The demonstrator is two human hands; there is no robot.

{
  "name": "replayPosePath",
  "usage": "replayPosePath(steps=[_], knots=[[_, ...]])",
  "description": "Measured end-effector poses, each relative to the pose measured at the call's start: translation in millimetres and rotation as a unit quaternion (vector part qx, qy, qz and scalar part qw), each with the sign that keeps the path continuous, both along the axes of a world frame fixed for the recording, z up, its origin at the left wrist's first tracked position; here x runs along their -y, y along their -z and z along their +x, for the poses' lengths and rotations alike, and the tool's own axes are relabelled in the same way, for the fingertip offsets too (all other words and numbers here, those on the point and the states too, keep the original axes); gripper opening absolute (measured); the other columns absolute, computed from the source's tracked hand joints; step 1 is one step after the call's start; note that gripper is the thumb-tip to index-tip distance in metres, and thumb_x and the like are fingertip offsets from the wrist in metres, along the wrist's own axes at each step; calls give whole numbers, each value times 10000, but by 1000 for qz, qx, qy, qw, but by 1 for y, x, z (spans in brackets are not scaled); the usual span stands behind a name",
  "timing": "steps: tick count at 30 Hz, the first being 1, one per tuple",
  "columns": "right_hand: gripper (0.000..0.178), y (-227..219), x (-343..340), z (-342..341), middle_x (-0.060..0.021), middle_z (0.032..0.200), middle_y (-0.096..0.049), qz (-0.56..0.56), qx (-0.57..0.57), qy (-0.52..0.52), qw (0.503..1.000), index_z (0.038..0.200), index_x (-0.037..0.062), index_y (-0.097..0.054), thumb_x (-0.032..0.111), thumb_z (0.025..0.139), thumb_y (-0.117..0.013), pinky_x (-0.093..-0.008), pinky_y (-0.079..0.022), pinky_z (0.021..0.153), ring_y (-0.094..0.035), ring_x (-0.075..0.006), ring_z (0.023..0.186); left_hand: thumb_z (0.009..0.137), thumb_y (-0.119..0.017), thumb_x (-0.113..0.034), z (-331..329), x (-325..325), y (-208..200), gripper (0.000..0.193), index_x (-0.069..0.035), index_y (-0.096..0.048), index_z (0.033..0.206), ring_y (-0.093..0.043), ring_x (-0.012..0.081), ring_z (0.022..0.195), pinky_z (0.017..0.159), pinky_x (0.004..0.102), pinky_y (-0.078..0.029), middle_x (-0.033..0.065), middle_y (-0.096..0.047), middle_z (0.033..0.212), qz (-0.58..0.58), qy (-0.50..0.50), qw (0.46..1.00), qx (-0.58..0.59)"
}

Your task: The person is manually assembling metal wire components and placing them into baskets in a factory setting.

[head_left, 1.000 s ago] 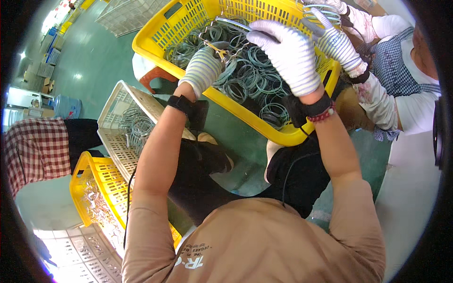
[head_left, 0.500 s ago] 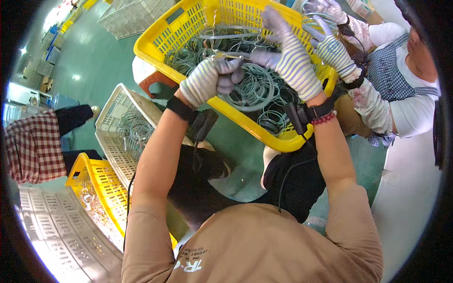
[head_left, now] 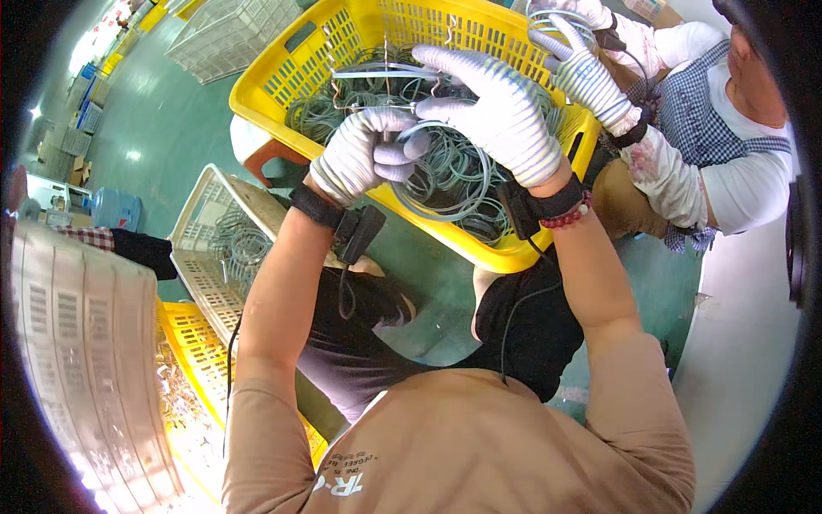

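Both my hands wear white gloves with thin stripes, above a yellow plastic basket (head_left: pixel 458 237) full of coiled, ring-like pieces of tubing (head_left: pixel 454 163). My left hand (head_left: pixel 364 154) is closed, its fingers curled at a thin metal wire frame (head_left: pixel 388 86) with several wavy upright prongs. A larger clear tubing loop (head_left: pixel 475 201) hangs just below and beside its fingertips. My right hand (head_left: pixel 505 111) has its thumb and fingers spread, the thumb close to the frame's lower bar. A pale strip of tubing (head_left: pixel 381 74) crosses by the prongs; whether it touches them I cannot tell.
At right, a co-worker's gloved hand (head_left: pixel 591 81) holds tubing rings over the basket's edge. To my left stand a beige crate (head_left: pixel 210 274) with coils, a yellow basket (head_left: pixel 201 330) with small pieces, and a tall pale crate (head_left: pixel 86 343). Another pale crate (head_left: pixel 227 38) lies beyond.
My right hand has come lower and turned, its fingers now pointing left. More wavy prongs show above my left hand. The person in checked cloth at far left is now mostly hidden.
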State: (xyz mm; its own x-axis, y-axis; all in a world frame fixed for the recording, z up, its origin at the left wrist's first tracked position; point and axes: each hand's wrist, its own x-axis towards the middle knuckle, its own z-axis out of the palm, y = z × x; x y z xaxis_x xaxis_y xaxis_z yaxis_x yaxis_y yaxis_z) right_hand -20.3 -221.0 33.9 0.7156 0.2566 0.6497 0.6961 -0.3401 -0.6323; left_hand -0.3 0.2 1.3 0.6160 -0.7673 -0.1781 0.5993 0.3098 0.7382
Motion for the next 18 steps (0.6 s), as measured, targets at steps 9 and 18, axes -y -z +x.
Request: replayPosePath(steps=[9,18], knots=[[689,4,-9,-1,-146,1267,-704,16,-35,5,999,1436,66,-592,75,790,-832,-358,-528,992,-674,-236,1116,1022,-624,-255,-5,23,18,204,-127,-632,863,-391,63,469,436,239,-274,-28,-558,646,359,-291,870,170],[737,10,1,4,-107,1340,-655,-13,-108,49,993,1493,98,-541,155,822,-841,-347,-510,1008,-620,-200,1150,1058,-539,-250,-12,8,7,177,-137,-649,978,-324,35,466,424,228,-207,-41,-585,701,202,-163,962,84]])
